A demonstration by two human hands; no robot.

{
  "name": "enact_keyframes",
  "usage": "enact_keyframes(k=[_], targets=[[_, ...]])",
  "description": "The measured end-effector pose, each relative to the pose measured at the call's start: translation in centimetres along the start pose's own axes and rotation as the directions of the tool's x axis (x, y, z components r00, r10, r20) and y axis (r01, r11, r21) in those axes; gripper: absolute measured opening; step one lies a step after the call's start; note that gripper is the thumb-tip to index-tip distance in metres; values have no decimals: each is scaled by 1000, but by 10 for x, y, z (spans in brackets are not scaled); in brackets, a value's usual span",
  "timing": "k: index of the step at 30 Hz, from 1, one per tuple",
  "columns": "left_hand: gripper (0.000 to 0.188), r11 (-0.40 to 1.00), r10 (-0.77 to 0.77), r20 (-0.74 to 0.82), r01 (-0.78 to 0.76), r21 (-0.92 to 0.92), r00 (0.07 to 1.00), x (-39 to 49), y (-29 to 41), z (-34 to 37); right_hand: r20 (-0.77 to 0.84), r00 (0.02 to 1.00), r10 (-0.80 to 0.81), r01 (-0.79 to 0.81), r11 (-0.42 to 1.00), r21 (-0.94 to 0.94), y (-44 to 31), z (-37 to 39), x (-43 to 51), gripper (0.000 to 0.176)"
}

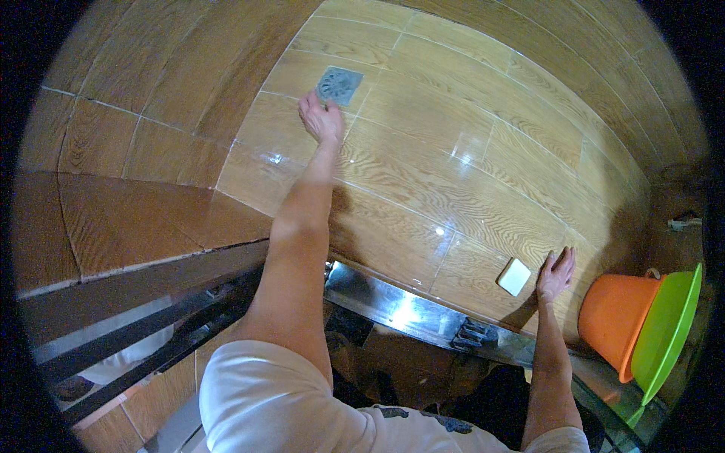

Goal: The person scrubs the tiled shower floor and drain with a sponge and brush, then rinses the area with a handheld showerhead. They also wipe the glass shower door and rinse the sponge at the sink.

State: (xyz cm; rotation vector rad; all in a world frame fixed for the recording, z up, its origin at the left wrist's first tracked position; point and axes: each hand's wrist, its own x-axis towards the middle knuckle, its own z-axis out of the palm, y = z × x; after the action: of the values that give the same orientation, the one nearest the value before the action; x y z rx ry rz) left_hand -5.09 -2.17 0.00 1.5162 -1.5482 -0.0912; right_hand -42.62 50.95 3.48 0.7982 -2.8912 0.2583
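Note:
My left hand (322, 118) reaches out over the wood-look tiled floor (425, 141), its fingers at the near edge of a square metal floor drain cover (340, 85). Whether those fingers hold or touch anything is not clear. My right hand (556, 273) is lower right, fingers spread and holding nothing. Just left of it lies a pale rectangular block (514, 276), perhaps a sponge or soap, not touching the hand.
An orange plastic bucket (617, 317) and a green plastic basin (665, 334) lean at the right. A shiny metal door track (396, 306) crosses in front of my body. Tiled walls (153, 68) rise around the floor, which has wet, shiny spots.

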Motion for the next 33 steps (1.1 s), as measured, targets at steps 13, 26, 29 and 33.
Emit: enact_keyframes(k=[13,26,29,33], targets=[[51,803,-436,338,191,564,834,66,35,34,-67,996,-65,64,998,-19,8,3,0,56],[34,849,-521,271,524,71,809,36,32,61,-72,997,1,-3,1000,-23,19,-17,-1,56],[27,637,-608,202,624,-453,767,88,-58,35,-27,999,-46,49,993,105,-29,6,-4,56],[11,225,-618,531,777,-588,580,3,21,41,-56,998,-5,5,1000,6,9,-9,-1,57]])
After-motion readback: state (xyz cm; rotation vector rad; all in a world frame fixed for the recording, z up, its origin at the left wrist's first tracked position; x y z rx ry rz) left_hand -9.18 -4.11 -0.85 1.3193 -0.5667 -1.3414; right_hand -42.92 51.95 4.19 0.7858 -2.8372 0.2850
